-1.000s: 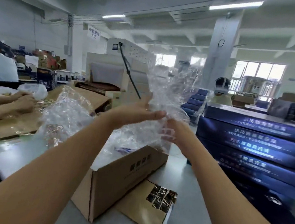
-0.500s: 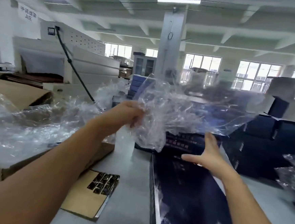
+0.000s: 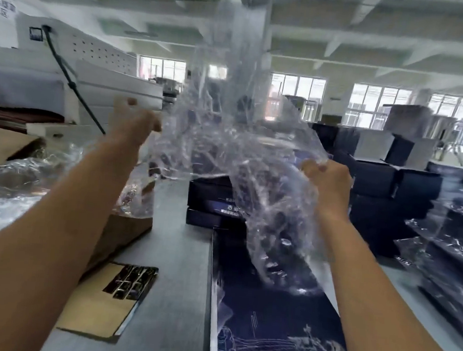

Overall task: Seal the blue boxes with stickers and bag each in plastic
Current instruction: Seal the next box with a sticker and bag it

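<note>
A crinkled clear plastic bag [image 3: 226, 152] billows in the air between my two raised hands. My left hand [image 3: 130, 124] grips its left edge and my right hand [image 3: 327, 180] grips its right edge. Below the bag a long dark blue box [image 3: 268, 325] with white line drawings lies flat on the grey table. Two more blue boxes [image 3: 209, 201] are stacked just beyond it. A brown card with several dark stickers [image 3: 130, 282] lies on the table to the left of the long box.
An open cardboard carton [image 3: 126, 230] full of clear plastic bags [image 3: 16, 183] stands at the left. Stacks of dark blue boxes [image 3: 384, 193] fill the right side, some wrapped in plastic [image 3: 446, 247]. A white machine [image 3: 74, 80] stands behind at the left.
My view swung right from the carton to the blue boxes. My right hand rose from above the long box and took hold of the bag's right edge; the bag now spreads between both hands.
</note>
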